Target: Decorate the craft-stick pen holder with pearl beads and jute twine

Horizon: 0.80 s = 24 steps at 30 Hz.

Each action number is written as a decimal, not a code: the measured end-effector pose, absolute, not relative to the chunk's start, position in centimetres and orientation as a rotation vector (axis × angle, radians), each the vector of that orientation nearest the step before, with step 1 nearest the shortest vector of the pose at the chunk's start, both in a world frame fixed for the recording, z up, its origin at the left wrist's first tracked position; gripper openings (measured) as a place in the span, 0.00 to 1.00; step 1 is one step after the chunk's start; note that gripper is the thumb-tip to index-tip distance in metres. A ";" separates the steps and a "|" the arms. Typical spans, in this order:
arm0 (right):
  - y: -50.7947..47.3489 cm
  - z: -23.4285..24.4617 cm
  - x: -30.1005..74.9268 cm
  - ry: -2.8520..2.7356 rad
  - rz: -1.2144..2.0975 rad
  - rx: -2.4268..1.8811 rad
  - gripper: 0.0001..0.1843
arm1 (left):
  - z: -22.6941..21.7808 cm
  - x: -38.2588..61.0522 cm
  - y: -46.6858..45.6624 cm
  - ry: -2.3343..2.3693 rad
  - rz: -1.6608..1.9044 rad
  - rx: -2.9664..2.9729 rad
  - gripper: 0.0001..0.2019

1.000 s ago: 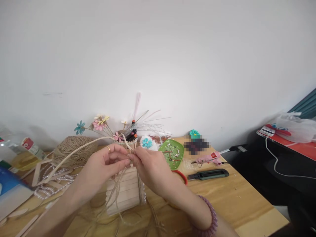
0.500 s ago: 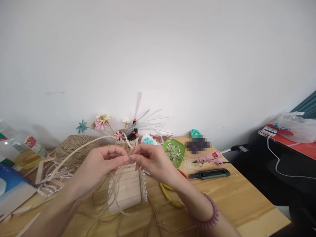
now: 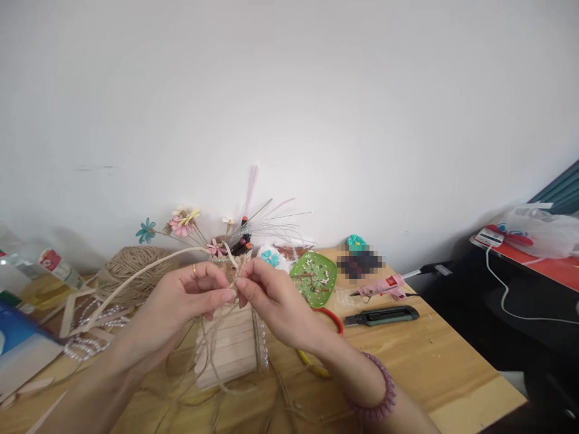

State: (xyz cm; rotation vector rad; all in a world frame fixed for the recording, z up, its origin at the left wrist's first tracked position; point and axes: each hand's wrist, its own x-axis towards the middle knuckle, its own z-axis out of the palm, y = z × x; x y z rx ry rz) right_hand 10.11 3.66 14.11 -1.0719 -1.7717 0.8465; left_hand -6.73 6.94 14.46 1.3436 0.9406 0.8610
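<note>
My left hand (image 3: pixel 196 292) and my right hand (image 3: pixel 269 295) meet fingertip to fingertip, both pinching thin brown twine (image 3: pixel 211 343). Its strands hang from the fingers over a panel of pale wooden craft sticks (image 3: pixel 230 352), edged on the right with twine and shiny beads. A pale curved strip (image 3: pixel 149 269) arches behind my left hand; whether it is joined to the twine I cannot tell. The exact spot between the fingertips is mostly hidden. Loose twine also trails across the table below the panel.
Behind the hands are a twine ball (image 3: pixel 131 271), a holder with markers (image 3: pixel 244 241) and artificial flowers (image 3: pixel 181 224). To the right lie a green dish (image 3: pixel 332 283), a pink glue gun (image 3: pixel 380 287) and a utility knife (image 3: pixel 384 316). Bead strings (image 3: pixel 85 346) and bottles (image 3: pixel 58 265) stand left.
My right fingers have shifted slightly and curl closer over the twine at the pinch. The whole view has moved a little, so the table things appear slightly further left.
</note>
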 end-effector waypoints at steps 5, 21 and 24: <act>3.5 14.2 9.9 -1.823 0.795 -1.085 0.07 | 14.5 -6.7 7.0 0.871 0.791 1.317 0.10; 4.2 14.0 10.3 -1.808 0.797 -1.103 0.08 | 14.7 -6.6 7.3 0.914 0.843 1.413 0.09; 4.5 13.7 10.4 -1.765 0.849 -1.087 0.09 | 14.8 -6.6 7.2 0.975 0.860 1.577 0.06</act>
